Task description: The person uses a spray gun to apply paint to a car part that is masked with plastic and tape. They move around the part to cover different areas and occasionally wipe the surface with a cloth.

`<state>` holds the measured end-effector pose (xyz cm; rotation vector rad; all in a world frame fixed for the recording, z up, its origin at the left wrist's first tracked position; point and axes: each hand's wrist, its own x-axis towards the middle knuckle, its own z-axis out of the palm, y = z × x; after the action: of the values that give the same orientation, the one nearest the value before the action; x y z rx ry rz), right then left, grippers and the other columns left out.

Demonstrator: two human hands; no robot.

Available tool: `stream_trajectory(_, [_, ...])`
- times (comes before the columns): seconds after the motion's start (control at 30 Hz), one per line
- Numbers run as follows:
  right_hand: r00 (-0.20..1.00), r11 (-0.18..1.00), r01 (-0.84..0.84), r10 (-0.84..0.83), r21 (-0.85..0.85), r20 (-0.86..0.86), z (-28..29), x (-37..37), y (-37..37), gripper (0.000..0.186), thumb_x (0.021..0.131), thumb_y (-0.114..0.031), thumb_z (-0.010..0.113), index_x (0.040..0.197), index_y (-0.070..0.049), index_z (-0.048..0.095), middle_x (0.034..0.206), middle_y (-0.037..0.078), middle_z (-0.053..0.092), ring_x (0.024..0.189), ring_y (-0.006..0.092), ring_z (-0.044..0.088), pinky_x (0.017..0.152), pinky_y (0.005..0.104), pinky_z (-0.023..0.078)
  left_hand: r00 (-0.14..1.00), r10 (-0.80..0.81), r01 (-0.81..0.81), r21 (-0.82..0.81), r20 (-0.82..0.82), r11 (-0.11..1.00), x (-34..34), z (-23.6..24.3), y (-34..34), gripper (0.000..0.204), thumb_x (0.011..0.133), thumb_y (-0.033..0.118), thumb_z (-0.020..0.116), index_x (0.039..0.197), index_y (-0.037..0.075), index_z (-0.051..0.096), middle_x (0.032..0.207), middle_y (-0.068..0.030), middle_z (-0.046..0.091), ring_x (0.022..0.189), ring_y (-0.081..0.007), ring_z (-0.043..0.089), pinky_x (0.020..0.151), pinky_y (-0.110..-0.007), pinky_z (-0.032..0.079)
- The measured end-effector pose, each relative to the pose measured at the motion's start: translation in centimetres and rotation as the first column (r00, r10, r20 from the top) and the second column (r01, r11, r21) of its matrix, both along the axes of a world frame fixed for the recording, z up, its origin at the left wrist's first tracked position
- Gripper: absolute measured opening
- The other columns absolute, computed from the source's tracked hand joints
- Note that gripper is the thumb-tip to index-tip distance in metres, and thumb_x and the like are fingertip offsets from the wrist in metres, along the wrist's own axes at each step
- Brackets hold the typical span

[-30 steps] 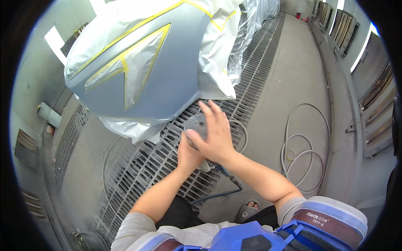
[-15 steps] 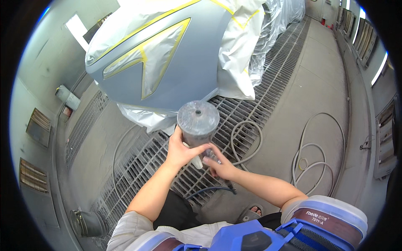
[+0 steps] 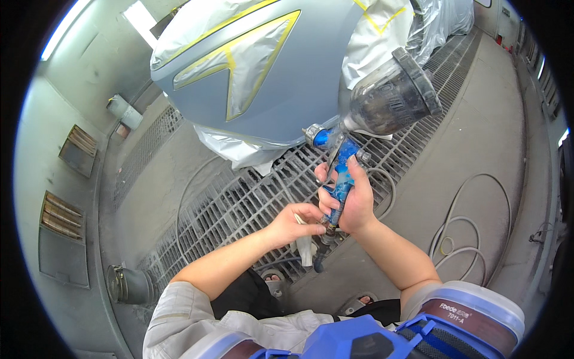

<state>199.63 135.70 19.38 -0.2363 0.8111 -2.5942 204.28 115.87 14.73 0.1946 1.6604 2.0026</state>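
Note:
My right hand is closed around the handle of a blue spray gun, whose nozzle points left. Its scuffed, translucent grey cup sits tilted to the upper right, lid on. Beneath the handle, my left hand has its fingers closed at the hose fitting. A pale strip, looking like folded cloth, hangs from that left hand. The dark air hose bends down below the fitting.
Ahead stands a grey car body panel with white masking sheet and yellow tape. Metal floor grating runs beneath. Coiled hose lies on the right floor; a dark bucket stands at lower left. My respirator shows at the bottom.
The spray gun has turned and tilted, its cup moving up and right. My right hand has taken the handle; my left has shifted from beside the cup down to the hose fitting.

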Motion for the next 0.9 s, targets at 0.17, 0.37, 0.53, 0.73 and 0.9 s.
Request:
stream_trajectory(0.17, [0.994,0.992,-0.078,0.085,-0.094,0.072,0.0,-0.6,-2.1,0.054,0.108,-0.059,0.041,0.124,-0.008,0.048,0.105,0.005,0.056,0.051,0.0086,0.041,0.048,0.0277,0.039,0.984,0.178,-0.179,-0.035,-0.023,0.983,1.7,-0.2,-1.0,0.018,0.092,0.001,0.08,0.108,0.003,0.072,0.102,-0.0041,0.075,0.095,-0.0129,0.069,0.087,-0.03,0.055])
stream_trajectory(0.37, [0.982,0.98,-0.091,0.118,-0.178,0.148,-0.4,-0.9,-5.3,0.05,0.107,-0.059,0.042,0.122,-0.012,0.051,0.104,0.002,0.058,0.051,0.0093,0.041,0.049,0.0299,0.039,0.968,0.25,-0.252,-0.153,-0.034,0.956,3.2,0.8,-3.7,0.021,0.103,0.02,0.072,0.11,0.001,0.073,0.096,-0.0022,0.072,0.087,-0.0112,0.065,0.081,-0.029,0.052])
stream_trajectory(0.53, [0.992,0.986,-0.074,0.089,-0.151,0.094,0.1,-3.9,-5.4,0.046,0.108,-0.055,0.042,0.121,-0.012,0.053,0.104,0.002,0.059,0.05,0.0099,0.042,0.047,0.0292,0.039,0.967,0.246,-0.255,-0.185,-0.067,0.949,-0.4,1.2,-3.8,0.038,0.105,0.038,0.069,0.116,0.002,0.071,0.1,-0.0031,0.071,0.092,-0.012,0.063,0.089,-0.03,0.051])
stream_trajectory(0.73, [0.993,0.982,0.115,-0.11,0.15,-0.041,1.1,-7.5,-2.1,0.037,0.106,-0.044,0.054,0.115,-0.008,0.056,0.098,0.005,0.062,0.054,0.0125,0.049,0.048,0.0303,0.046,0.844,0.451,-0.495,0.1,0.292,0.863,-4.7,7.0,-4.2,0.039,0.1,0.028,0.074,0.129,0.004,0.061,0.112,-0.0076,0.072,0.099,-0.024,0.072,0.097,-0.042,0.057])
stream_trajectory(0.9, [0.978,0.954,0.207,-0.202,0.216,-0.046,1.2,-8.1,-1.4,0.038,0.106,-0.043,0.061,0.114,-0.007,0.06,0.094,0.005,0.063,0.068,0.0267,0.075,0.043,0.0286,0.052,0.652,0.732,-0.712,0.17,-0.197,0.681,-4.7,10.1,-2.3,0.03,0.097,0.012,0.073,0.123,0.001,0.064,0.113,-0.0104,0.072,0.106,-0.0258,0.07,0.099,-0.041,0.056])
